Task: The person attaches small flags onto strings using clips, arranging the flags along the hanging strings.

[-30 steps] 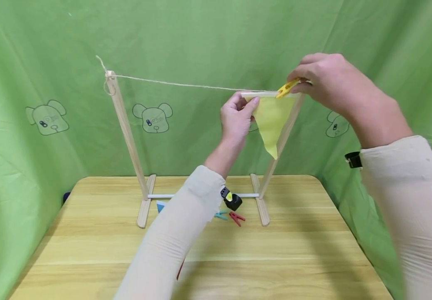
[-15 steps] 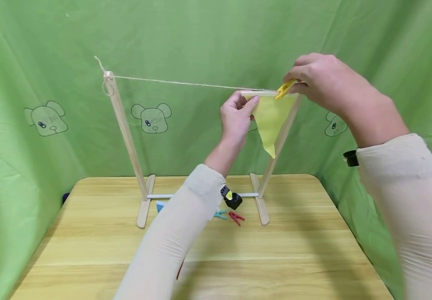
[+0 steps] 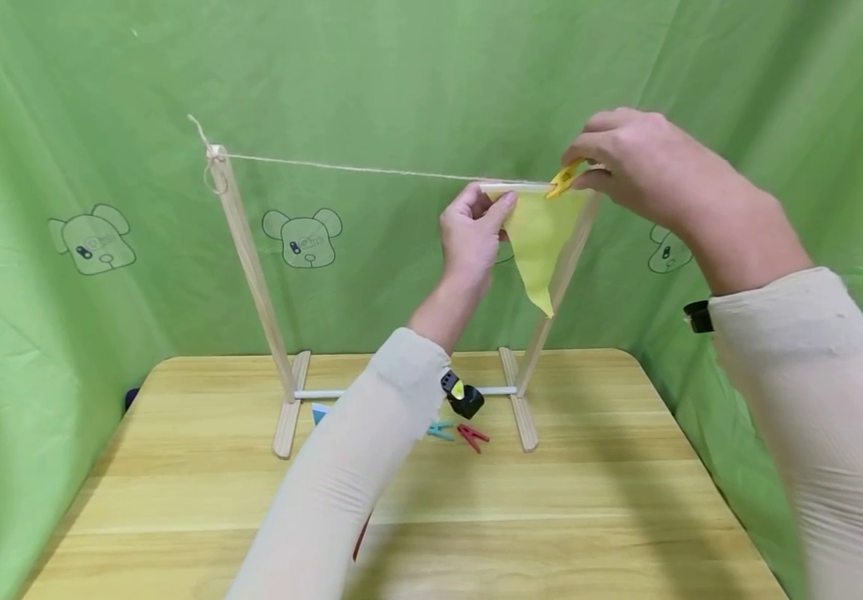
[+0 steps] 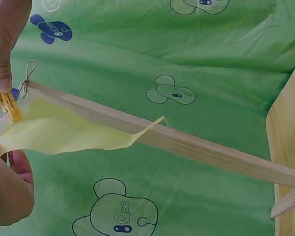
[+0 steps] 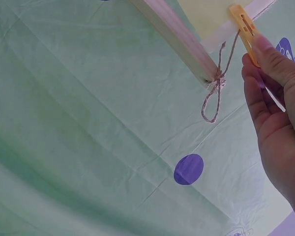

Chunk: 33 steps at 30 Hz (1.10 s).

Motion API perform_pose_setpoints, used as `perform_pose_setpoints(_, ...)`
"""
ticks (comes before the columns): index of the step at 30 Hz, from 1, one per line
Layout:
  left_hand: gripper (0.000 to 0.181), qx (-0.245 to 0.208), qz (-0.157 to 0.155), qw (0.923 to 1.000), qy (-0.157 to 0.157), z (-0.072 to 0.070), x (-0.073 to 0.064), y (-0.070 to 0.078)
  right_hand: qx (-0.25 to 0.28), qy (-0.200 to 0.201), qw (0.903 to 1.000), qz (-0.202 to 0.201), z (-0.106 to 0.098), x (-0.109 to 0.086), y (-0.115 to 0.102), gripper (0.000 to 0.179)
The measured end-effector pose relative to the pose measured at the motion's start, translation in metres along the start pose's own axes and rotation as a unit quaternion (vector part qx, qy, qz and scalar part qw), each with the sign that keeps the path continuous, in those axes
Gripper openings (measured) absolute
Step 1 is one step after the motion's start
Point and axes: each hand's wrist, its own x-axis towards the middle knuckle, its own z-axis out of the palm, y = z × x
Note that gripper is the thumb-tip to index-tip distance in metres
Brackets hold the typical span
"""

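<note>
Left hand (image 3: 471, 237) is pinching the yellow pennant (image 3: 546, 233) by its top-left corner, near the right end of the string (image 3: 356, 167); right hand (image 3: 649, 162) is pinching the yellow peg (image 3: 566, 178). Keeping string and pennant together should help.

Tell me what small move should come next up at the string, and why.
Probably ease the right hand's pinch on the peg so it can clamp: its tip sits at the flag's top edge, right by the string, and the left hand holds the flag's other top corner.
</note>
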Motion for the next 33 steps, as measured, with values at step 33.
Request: perform_pose_setpoints(33, 0.018, 0.039, -0.022, 0.9989, -0.013, -0.012, 0.001, 0.000, 0.023, 0.027, 0.9977, 0.058, 0.011, -0.004, -0.002, 0.041)
